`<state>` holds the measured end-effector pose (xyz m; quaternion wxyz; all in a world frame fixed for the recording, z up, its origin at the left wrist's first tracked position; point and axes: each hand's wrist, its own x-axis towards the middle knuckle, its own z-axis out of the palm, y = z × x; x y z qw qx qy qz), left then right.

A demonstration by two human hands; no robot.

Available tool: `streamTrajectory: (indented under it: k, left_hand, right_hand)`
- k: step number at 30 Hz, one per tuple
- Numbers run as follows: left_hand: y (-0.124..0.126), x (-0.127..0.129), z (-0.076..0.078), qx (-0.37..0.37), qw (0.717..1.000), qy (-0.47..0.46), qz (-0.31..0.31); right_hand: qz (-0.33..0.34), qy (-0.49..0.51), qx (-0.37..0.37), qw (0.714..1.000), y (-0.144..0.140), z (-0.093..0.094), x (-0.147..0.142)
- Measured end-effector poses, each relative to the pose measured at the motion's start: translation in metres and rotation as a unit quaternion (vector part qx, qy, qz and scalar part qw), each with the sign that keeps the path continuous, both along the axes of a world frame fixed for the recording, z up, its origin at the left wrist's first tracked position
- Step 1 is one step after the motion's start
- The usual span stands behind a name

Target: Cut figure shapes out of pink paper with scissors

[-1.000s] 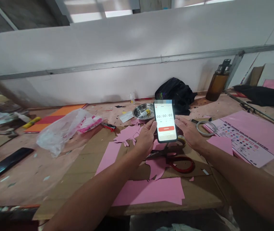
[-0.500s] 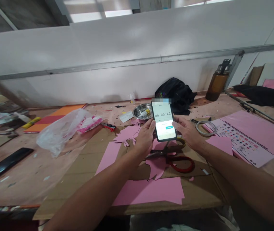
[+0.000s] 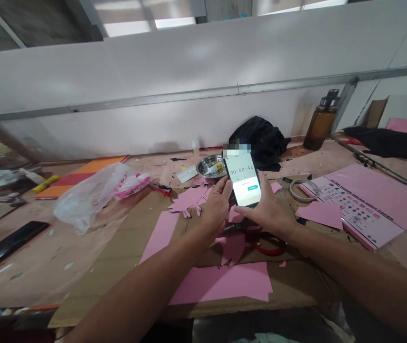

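Observation:
A smartphone (image 3: 242, 178) with a lit screen reading 00:00:42 is held up between my two hands. My left hand (image 3: 219, 202) grips its left edge, fingers closed against the side. My right hand (image 3: 269, 207) wraps the right edge, its thumb lying across the bottom of the phone. Below the hands lie scissors (image 3: 269, 248) with a red handle, partly hidden by my right hand. Pink paper cut-outs (image 3: 189, 200) lie just left of my left hand, one shaped like an animal. Another pink piece (image 3: 232, 247) sits under the scissors.
Cardboard (image 3: 117, 267) covers the table's front, with a pink sheet (image 3: 224, 283) on it. Behind the phone are a steel bowl (image 3: 203, 166) and a black bag (image 3: 260, 138). A plastic bag (image 3: 89, 195) lies left; a bottle (image 3: 320, 124) and pink paper pack (image 3: 367, 205) are right.
My right thumb has moved from the phone's right side down to its bottom edge, and the right hand has shifted left over the scissors. The screen still reads 00:00:42.

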<state>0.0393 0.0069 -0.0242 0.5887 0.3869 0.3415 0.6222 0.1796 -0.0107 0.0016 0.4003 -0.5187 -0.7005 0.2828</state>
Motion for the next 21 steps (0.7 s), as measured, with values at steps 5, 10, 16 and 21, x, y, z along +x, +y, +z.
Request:
streamTrajectory:
  k: [5, 10, 16, 21]
  left_hand:
    - [-0.007, 0.005, 0.006, 0.016, 1.000, 0.003, -0.011]
    - [-0.009, 0.006, 0.007, 0.026, 0.999, 0.014, -0.013]
    - [-0.008, 0.005, 0.005, 0.027, 0.999, 0.025, -0.016]
    - [-0.009, 0.006, 0.008, 0.032, 0.999, 0.012, -0.017]
  right_hand:
    - [-0.039, -0.009, -0.007, 0.999, 0.002, -0.005, -0.002]
    - [-0.050, 0.001, 0.015, 0.999, 0.004, -0.009, -0.004]
    - [-0.035, -0.046, 0.047, 0.997, 0.011, -0.004, 0.003]
    - [-0.011, -0.053, 0.074, 0.996, 0.013, 0.004, 0.007]
